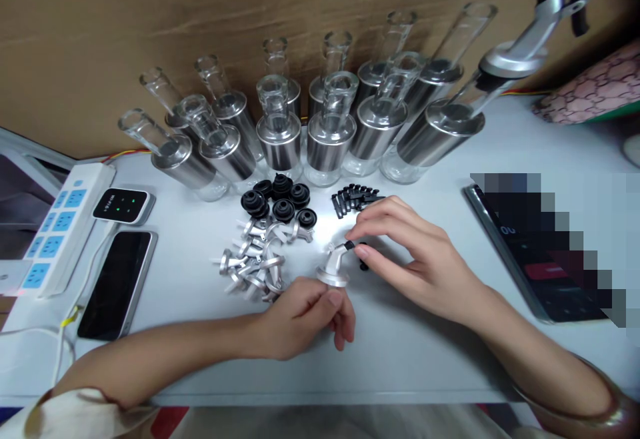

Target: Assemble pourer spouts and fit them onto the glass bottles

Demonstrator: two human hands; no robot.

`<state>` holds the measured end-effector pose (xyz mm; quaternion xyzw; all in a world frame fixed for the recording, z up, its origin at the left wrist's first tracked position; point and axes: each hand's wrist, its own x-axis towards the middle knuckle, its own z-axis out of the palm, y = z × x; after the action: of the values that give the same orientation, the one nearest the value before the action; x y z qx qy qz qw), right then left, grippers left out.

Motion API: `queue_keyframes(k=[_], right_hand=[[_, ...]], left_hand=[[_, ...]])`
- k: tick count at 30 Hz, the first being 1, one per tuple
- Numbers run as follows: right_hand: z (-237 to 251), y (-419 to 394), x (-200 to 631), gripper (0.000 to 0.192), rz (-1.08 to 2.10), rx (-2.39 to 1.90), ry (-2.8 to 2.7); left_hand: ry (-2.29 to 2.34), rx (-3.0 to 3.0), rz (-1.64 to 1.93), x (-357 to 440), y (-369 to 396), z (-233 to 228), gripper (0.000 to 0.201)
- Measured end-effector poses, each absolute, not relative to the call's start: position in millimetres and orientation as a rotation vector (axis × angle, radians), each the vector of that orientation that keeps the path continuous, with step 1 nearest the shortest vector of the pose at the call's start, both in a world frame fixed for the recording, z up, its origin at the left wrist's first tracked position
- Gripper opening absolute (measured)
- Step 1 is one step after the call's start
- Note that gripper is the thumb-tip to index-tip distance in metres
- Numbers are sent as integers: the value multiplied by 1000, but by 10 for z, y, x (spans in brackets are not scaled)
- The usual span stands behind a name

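My left hand (306,316) is closed around the lower end of a silver pour spout (333,271), which stands upright above the fist with its flange showing. At the spout's tip, my right hand (430,267) pinches a small black cap (349,245) between thumb and fingers. Whether the cap is fixed on the tip I cannot tell. Left of the hands lies a pile of silver spouts (257,262). Behind it sit several black rubber stoppers (283,210). Small black levers (353,198) lie in a group beyond the right hand, which partly hides them.
Two rows of glass bottles with steel sleeves (331,136) line the back; the rightmost carries a spout with a black lever (543,29). On the left are a power strip (63,232), a small white device (124,205) and a phone (117,286). Another phone (540,266) lies right.
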<state>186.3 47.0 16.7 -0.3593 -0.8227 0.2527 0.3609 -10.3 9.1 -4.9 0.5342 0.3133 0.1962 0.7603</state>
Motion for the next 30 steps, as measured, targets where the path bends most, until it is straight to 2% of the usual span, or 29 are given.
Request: queue_keyframes(k=[30], right_hand=[[236, 500, 1922, 7, 810, -921, -2181]], left_hand=[[685, 1195, 373, -112, 82, -50, 62]])
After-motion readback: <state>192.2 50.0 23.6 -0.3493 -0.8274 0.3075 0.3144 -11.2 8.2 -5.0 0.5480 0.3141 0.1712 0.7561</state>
